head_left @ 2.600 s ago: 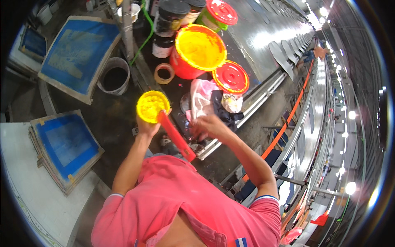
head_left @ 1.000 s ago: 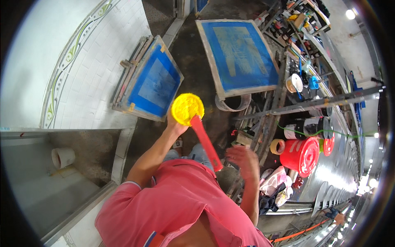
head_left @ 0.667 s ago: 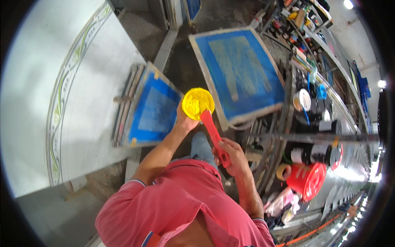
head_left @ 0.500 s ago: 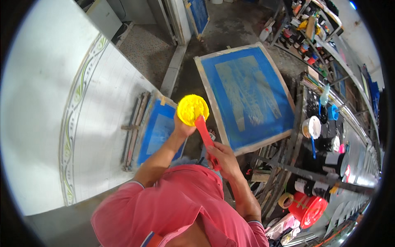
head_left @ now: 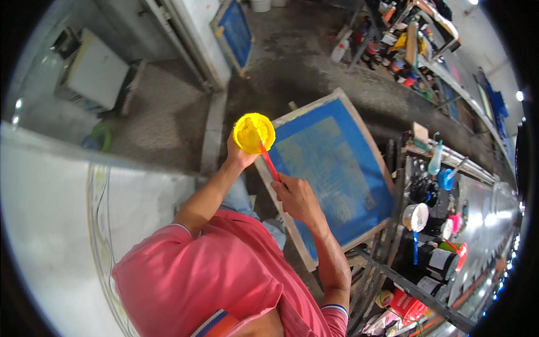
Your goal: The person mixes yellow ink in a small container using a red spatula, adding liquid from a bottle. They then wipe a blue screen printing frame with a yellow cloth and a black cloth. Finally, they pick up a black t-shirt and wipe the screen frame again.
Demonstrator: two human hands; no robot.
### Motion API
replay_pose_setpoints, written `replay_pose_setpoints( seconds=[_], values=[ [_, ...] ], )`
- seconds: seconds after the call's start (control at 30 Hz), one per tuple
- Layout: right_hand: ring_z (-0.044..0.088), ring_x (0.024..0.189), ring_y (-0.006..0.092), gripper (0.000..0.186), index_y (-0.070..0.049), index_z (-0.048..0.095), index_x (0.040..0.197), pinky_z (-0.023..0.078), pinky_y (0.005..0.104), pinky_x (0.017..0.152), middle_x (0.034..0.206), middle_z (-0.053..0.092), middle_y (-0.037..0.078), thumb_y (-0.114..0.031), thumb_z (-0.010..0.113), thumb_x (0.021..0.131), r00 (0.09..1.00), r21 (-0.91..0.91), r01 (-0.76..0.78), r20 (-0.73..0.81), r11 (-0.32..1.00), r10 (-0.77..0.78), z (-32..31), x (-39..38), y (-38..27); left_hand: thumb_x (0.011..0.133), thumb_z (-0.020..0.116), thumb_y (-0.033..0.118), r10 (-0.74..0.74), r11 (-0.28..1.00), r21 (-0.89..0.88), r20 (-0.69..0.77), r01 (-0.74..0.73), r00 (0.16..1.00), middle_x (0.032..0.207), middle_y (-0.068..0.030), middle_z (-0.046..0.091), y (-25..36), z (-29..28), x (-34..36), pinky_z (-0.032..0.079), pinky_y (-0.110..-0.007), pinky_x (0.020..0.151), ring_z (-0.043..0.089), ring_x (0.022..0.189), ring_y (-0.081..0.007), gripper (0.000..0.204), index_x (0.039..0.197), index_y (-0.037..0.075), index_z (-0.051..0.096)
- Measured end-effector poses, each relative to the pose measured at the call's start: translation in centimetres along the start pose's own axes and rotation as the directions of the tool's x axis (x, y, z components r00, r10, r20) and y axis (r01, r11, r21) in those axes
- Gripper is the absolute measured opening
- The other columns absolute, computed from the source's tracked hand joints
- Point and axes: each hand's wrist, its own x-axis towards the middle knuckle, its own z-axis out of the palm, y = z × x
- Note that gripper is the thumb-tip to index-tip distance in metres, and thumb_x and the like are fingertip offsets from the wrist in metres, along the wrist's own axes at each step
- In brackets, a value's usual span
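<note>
**Yellow paste (head_left: 248,133), close to the screen's edge**

Your left hand (head_left: 240,154) is wrapped round the tub (head_left: 273,135) in front of you, and your right hand (head_left: 298,197) is clamped on the red tool (head_left: 269,163), its tip in the paste. Levering hard or tilting could spill some onto the blue framed screen (head_left: 331,163). That frame crowds your right; floor (head_left: 286,62) ahead gives room.

My left fingers (head_left: 235,153) hold a tub (head_left: 273,133) of yellow paste (head_left: 246,133); my right fingers (head_left: 285,191) grip a red spatula (head_left: 269,161) in it.
</note>
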Motion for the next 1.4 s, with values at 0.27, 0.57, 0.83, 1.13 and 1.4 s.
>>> replay_pose_setpoints(
  seconds=[0.27, 0.57, 0.83, 1.13, 1.4],
  values=[
    [0.07, 0.062, 0.0294, 0.014, -0.006, 0.063, 0.099, 0.055, 0.0423, 0.052, 0.07, 0.068, 0.014, -0.012, 0.056, 0.088, 0.983, -0.851, 0.174, 0.123, 0.495, -0.134, -4.0, 22.1, -7.9, 0.099, 0.049, 0.059, -0.135, 0.98, -0.149, -0.026, 0.13, 0.99, 0.131, -0.0124, 0.064, 11.8, -5.5, 17.3, 0.047, -0.05, 0.107, 0.06, 0.122, -0.0296, 0.065, 0.134, 0.006, 0.058],
    [0.07, 0.083, 0.0236, 0.005, -0.011, 0.065, 0.09, 0.056, 0.0386, 0.067, 0.086, 0.067, 0.007, -0.013, 0.06, 0.088, 0.83, -0.876, 0.481, 0.468, -0.037, -0.304, -6.4, 47.4, -24.1, 0.102, 0.048, 0.05, -0.013, 0.985, -0.172, -0.077, -0.001, 0.997, 0.136, -0.0157, 0.061, 28.2, -5.2, 23.2, 0.047, -0.05, 0.109, 0.059, 0.126, -0.0323, 0.058, 0.135, 0.003, 0.057],
    [0.074, 0.077, 0.0253, 0.013, -0.012, 0.071, 0.082, 0.057, 0.0362, 0.068, 0.076, 0.073, 0.006, -0.017, 0.061, 0.088, 0.83, -0.851, 0.526, 0.512, 0.004, -0.22, -7.4, 56.1, -29.4, 0.095, 0.051, 0.052, -0.002, 0.99, -0.14, -0.233, -0.031, 0.973, 0.132, -0.013, 0.064, 35.2, -4.3, 32.2, 0.047, -0.063, 0.102, 0.061, 0.122, -0.0335, 0.056, 0.132, 0.01, 0.061],
    [0.075, 0.084, 0.03, 0.015, -0.009, 0.077, 0.086, 0.059, 0.042, 0.069, 0.086, 0.075, 0.01, -0.017, 0.063, 0.086, 0.928, -0.928, 0.371, 0.371, -0.024, -0.023, -17.7, 63.8, -29.5, 0.1, 0.043, 0.047, -0.131, 0.978, -0.17, -0.04, 0.123, 0.991, 0.132, -0.0157, 0.064, 32.4, 1.5, 48.5, 0.05, -0.06, 0.099, 0.062, 0.12, -0.0341, 0.053, 0.133, 0.008, 0.059],
    [0.075, 0.083, 0.0316, 0.016, -0.007, 0.077, 0.088, 0.06, 0.0423, 0.07, 0.087, 0.075, 0.015, -0.016, 0.066, 0.083, 0.969, -0.981, 0.179, 0.189, 0.074, 0.158, -30.2, 70.5, -25.6, 0.104, 0.039, 0.048, -0.285, 0.95, -0.123, 0.045, 0.288, 0.958, 0.133, -0.0147, 0.063, 26.6, 5.3, 65.8, 0.052, -0.058, 0.099, 0.062, 0.121, -0.0331, 0.054, 0.134, 0.007, 0.057]
  ],
)
